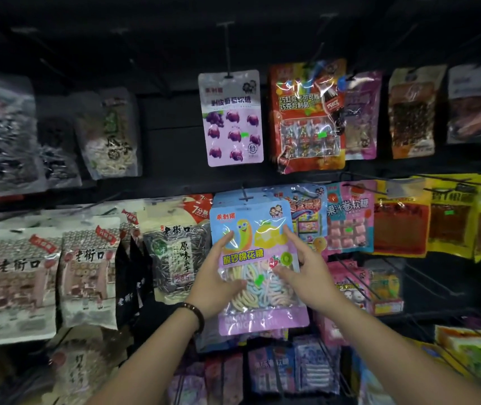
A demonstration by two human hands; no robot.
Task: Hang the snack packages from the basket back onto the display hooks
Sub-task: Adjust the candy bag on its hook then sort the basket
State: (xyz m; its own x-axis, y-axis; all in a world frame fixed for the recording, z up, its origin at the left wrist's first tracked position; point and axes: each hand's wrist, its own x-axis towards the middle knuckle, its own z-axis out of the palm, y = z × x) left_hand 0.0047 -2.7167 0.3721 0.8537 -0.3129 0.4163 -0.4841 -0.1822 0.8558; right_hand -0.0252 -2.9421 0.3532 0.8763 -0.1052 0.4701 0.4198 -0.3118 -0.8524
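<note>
The marshmallow package is sitting upright between both hands, in front of the middle row of hanging snacks. The left hand is gripping its left edge, thumb lying across the clear window. The right hand is pinching the right edge, forefinger stretching up the front. The package's top is meeting a display hook, though whether it is threaded on is unclear.

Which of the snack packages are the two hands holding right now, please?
The blue-and-lilac pack with pastel candy ropes, centre of the middle row: left hand and right hand hold its sides; all others hang untouched.
</note>
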